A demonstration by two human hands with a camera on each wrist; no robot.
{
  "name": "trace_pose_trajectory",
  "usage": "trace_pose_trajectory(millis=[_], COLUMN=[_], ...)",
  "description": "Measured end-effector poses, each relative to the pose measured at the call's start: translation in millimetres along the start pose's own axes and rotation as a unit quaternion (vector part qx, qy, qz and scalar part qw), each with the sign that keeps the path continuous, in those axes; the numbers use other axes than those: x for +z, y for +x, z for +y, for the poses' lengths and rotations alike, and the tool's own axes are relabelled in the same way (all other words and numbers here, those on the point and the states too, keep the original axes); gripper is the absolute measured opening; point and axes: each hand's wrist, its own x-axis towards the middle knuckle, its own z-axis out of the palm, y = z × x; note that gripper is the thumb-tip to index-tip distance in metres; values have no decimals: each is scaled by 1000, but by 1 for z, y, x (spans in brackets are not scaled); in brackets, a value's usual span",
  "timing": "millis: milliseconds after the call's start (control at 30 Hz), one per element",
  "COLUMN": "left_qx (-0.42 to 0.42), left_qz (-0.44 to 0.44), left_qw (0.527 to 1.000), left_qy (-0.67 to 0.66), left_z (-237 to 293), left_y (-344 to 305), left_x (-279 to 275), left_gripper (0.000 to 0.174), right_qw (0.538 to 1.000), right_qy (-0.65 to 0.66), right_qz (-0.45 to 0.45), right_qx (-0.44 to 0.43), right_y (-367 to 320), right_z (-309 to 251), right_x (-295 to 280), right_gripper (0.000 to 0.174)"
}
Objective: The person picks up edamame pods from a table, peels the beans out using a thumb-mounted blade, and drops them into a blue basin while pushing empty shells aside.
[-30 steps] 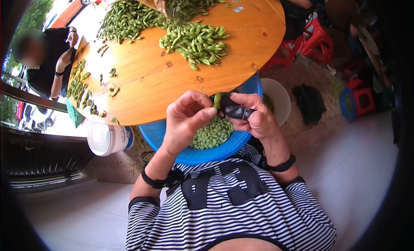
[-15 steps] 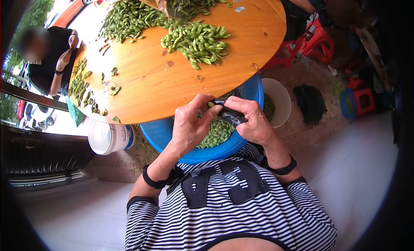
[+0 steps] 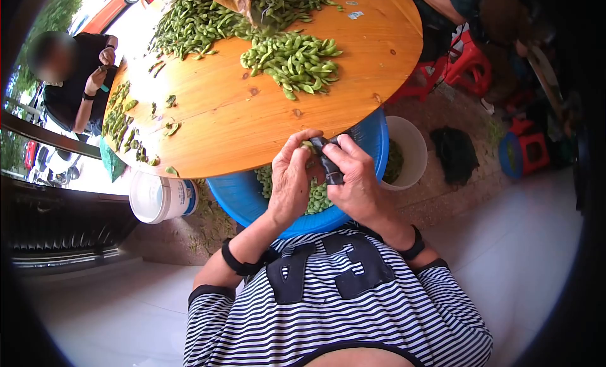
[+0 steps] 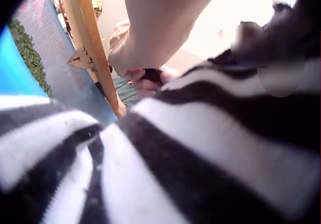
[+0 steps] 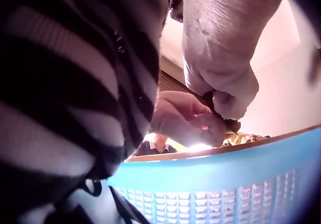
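In the head view my left hand [image 3: 290, 181] pinches a green bean pod [image 3: 307, 143] between thumb and forefinger. Against the pod's other end, the fingers of my right hand [image 3: 358, 181] press with a black glossy covering [image 3: 329, 163] that looks wrapped over the digits. Both hands meet above a blue basket [image 3: 237, 206], close to the table's edge. Shelled green beans [image 3: 319, 200] lie inside the basket, partly hidden by the hands. The right wrist view shows the fingertips together over the basket's perforated wall [image 5: 200, 204]; a sleeve blocks much of the left wrist view.
The round wooden table [image 3: 221, 121] bears a small heap of pods [image 3: 293, 61] and a larger pile [image 3: 196, 29]. White buckets stand at left [image 3: 151, 200] and right [image 3: 410, 155]. Another person [image 3: 79, 95] sits at far left. Red stools [image 3: 470, 70] stand at right.
The pod was upright and in plain sight between the hands; it is now mostly covered by fingers. My hands have drawn together and turned, the black covering now pointing further up.
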Motion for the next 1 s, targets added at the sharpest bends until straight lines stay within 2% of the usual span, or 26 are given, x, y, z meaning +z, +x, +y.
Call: trace_pose_trajectory(millis=[67,200,267,367,467,500,533,567,600,633,667,700,767,800,833,867,900,933,1000], left_qx=[-17,-2,-38,-43,-39,-36,-36,-52,-70,-107,-108,-126,-152,-152,-143,-134,-134,-127,-120], left_qz=[35,-14,56,46,18,-1,-2,-36,-70,-55,-55,-88,-161,-161,-103,-45,-45,-24,-3], left_qw=[998,993,976,983,989,996,996,998,994,991,991,987,975,975,984,988,988,986,983], left_qy=[-45,-114,-207,-171,-145,-83,-84,-21,43,59,58,41,21,21,-22,-64,-65,-101,-137], left_z=[4,2,3,9,0,-1,5,11,17,23,27,31,40,37,31,26,21,14,6], left_y=[1,6,6,0,6,9,10,11,11,12,13,14,15,14,11,8,8,8,8], left_x=[9,13,25,30,15,4,-1,-6,-10,-11,-14,-16,-22,-19,-13,-9,-9,-11,-12], left_gripper=[29,30,22,18,18,19,19,19,20,21,21,21,21,21,18,15,15,14,14], right_qw=[1000,998,996,997,996,998,995,980,911,826,713,713,640,639,853,975,981,993,996], right_qy=[-23,-39,-31,-26,-20,36,91,181,335,479,608,607,701,701,472,192,185,117,86], right_qz=[-8,36,58,51,76,51,25,0,-72,-119,-162,-163,-183,-183,-114,-33,-8,4,5], right_qx=[-12,-37,-56,-44,-45,-18,10,80,228,273,309,310,257,257,190,103,64,26,15], right_y=[-2,-1,-1,-3,0,4,7,10,10,11,11,10,8,7,6,5,5,4,1], right_z=[-3,-4,-1,-1,-1,3,7,7,13,25,35,38,40,35,24,14,5,4,1], right_x=[4,9,11,10,8,3,-3,-9,-17,-25,-31,-32,-32,-28,-19,-12,-10,-7,-5], right_gripper=[42,51,54,55,48,43,38,33,34,34,35,35,37,37,38,40,44,47,48])
